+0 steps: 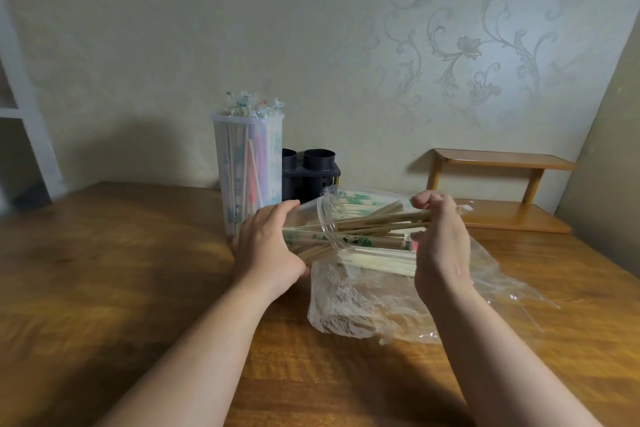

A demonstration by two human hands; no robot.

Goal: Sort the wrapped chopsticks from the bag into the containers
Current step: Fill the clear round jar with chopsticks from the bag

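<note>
Now we count one jar (pixel 322 215) clasped in our left grip (pixel 268 246), one chopstick bundle (pixel 381 220) pinched in our right grip (pixel 441 243).

no readable text, wrapper print illegible

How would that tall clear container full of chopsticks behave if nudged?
Probably tippy: the tall container is narrow and stands upright on the table. Its chopsticks stick out past the rim, so it may be top-heavy. Smooth plastic might also slide on the glossy wood.
</note>
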